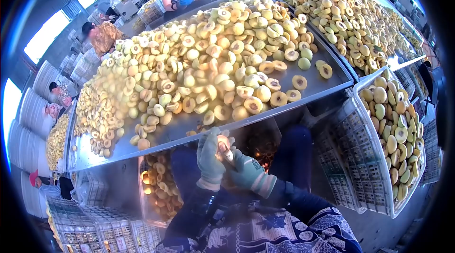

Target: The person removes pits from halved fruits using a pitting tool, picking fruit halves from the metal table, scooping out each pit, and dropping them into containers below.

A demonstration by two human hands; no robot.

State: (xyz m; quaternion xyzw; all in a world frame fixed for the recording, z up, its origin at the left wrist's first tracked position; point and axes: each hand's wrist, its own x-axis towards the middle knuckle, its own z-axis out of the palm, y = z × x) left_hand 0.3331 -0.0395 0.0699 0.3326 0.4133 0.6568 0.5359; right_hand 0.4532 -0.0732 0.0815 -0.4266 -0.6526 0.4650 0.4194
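Note:
Close in front of my lap, my left hand, in a pale green glove, is closed around a peach half with its cut side showing. My right hand, gloved the same way, is pressed up against that fruit. Its fingers are curled, and a small slim thing seems to stick out from them at the fruit; what it is I cannot make out. Just beyond both hands runs the front edge of a metal table, heaped with halved yellow peaches, several with dark pit centres.
A white crate full of peach halves stands at the right. Another container with peaches sits below the table edge, left of my legs. Stacked crates are at lower left. A second heaped table adjoins on the right. Other people work beyond.

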